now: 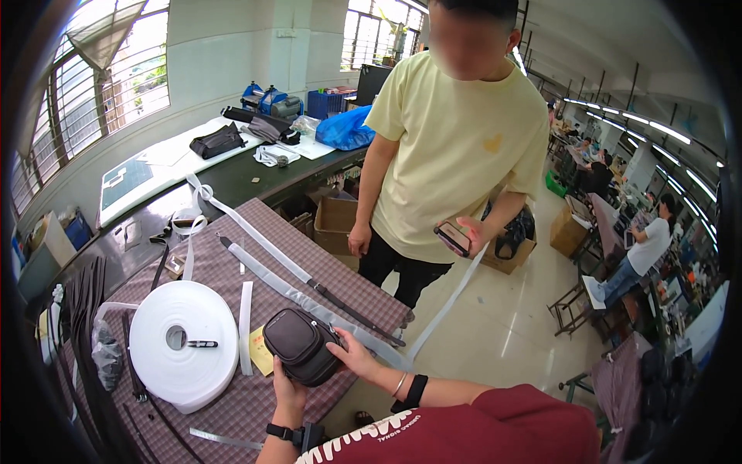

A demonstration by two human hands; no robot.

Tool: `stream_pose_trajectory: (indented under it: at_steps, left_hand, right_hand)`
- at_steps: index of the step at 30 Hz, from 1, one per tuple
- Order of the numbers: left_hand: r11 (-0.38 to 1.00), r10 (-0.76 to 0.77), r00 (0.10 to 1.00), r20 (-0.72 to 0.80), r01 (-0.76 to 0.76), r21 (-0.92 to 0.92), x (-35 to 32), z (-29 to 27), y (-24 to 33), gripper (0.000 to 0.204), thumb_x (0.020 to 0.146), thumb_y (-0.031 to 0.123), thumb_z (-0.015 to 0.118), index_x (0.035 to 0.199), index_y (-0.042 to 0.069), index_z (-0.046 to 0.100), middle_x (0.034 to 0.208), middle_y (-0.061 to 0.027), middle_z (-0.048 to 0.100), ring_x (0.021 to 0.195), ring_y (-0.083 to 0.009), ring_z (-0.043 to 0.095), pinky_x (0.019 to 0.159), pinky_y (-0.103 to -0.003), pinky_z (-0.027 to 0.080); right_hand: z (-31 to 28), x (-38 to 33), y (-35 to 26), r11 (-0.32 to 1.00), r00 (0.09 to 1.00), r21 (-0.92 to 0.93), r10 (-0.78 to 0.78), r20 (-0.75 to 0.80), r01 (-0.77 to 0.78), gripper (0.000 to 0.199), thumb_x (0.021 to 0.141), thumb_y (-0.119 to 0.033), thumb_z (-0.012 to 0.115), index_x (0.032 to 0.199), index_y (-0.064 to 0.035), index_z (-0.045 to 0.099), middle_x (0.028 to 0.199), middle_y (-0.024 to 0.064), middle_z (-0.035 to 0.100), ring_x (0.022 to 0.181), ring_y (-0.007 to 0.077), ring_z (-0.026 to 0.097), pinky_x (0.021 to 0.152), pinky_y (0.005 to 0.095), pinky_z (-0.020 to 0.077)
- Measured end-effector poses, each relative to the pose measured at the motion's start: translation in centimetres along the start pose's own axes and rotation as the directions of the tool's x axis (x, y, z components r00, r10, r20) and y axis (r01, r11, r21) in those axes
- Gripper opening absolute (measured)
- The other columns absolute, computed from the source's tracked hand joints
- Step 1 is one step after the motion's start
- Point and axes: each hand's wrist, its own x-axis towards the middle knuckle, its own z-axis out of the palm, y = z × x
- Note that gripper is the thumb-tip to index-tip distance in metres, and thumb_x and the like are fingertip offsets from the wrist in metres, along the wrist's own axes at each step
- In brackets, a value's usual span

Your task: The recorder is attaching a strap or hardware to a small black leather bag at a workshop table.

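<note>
Over the near edge of the cloth-covered table, a small dark zippered bag (300, 340) with a front pocket is held between both hands. My left hand (289, 389) grips its lower left side, with the fingers partly hidden by the bag. On the right side, my right hand (356, 353) presses its fingers against the bag near the zip. Just behind the bag lie a padded grey strap (290, 291) and a dark strap (346, 304). A yellow paper slip (261, 353) and a short white strip (246, 329) are beside it on the left.
A large roll of white tape (158, 340) bears thread snips (202, 343). Dark straps (76, 332) hang at the left. Across the table stands a person in a yellow shirt (456, 155), holding a phone (453, 239). Cardboard boxes (338, 224) sit beneath the back bench.
</note>
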Motion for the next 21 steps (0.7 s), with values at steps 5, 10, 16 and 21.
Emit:
stream_pose_trajectory:
  at_steps: [5,10,16,21]
  left_hand:
    - [1.000,-0.027,1.000,-0.005,0.027,-0.006,-0.4,0.0,0.2,0.048,0.093,0.040,0.038,0.124,0.005,0.046,0.125,-0.0087,0.052,0.113,-0.0240,0.050,0.100,-0.038,0.037]
    - [0.998,-0.063,0.998,-0.015,0.062,-0.010,0.1,-1.3,0.1,0.048,0.093,0.040,0.037,0.124,0.005,0.046,0.125,-0.0090,0.052,0.114,-0.0243,0.050,0.099,-0.039,0.037]
    - [0.995,-0.093,0.996,-0.008,0.093,0.027,-0.2,-0.8,0.5,0.050,0.093,0.042,0.036,0.126,0.006,0.044,0.127,-0.0101,0.050,0.115,-0.0264,0.048,0.099,-0.041,0.038]
    - [0.994,-0.093,0.994,-0.055,0.096,0.053,-0.5,-0.7,0.5,0.050,0.094,0.042,0.035,0.127,0.005,0.043,0.127,-0.0112,0.050,0.116,-0.0276,0.048,0.099,-0.042,0.037]
  right_hand:
    - [0.2,-0.1,-0.2,1.000,1.000,-0.017,0.019,0.012,-0.019,0.056,0.087,-0.030,0.059,0.130,-0.0050,0.034,0.099,0.0072,0.058,0.076,0.0110,0.058,0.059,0.0239,0.0493]
    - [0.2,-0.2,-0.3,0.999,1.000,-0.042,0.014,0.019,-0.013,0.057,0.086,-0.030,0.060,0.130,-0.0050,0.035,0.094,0.0076,0.060,0.072,0.0109,0.058,0.057,0.0245,0.0491]
    - [0.0,0.5,1.8,0.995,0.999,-0.096,-0.031,0.011,0.032,0.057,0.086,-0.030,0.061,0.130,-0.0049,0.035,0.095,0.0085,0.060,0.071,0.0114,0.059,0.056,0.0246,0.0491]
    - [0.0,0.0,0.6,0.996,0.999,-0.082,0.033,0.022,-0.031,0.055,0.086,-0.029,0.060,0.129,-0.0059,0.035,0.093,0.0080,0.060,0.069,0.0117,0.059,0.055,0.0249,0.0489]
